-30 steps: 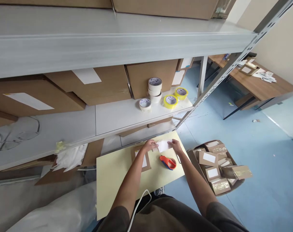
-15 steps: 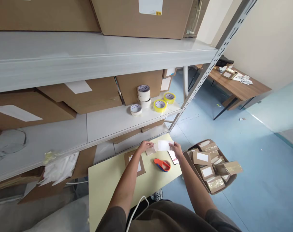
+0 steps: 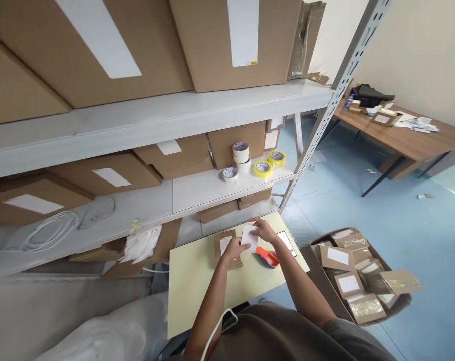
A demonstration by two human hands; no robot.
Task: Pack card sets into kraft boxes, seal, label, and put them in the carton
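Surface (image 3: 192, 281): parcel (image 3: 224, 241) at left, tape dispenser (image 3: 264, 254) right of it, phone (image 3: 287, 243) furthest right; held paper (image 3: 248, 236) between parcel and phone. Shelf (image 3: 197, 193) behind: tape rolls (image 3: 263, 175). Floor (image 3: 434, 311), right: carton (image 3: 321, 273) containing boxes (image 3: 348, 284).

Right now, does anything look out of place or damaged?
Yes, mildly: small scraps lie loose on the blue floor near the wooden table, looking dropped, and crumpled white material bunches untidily beneath the middle shelf. The white paper at the left hand and right hand shows no visible damage.
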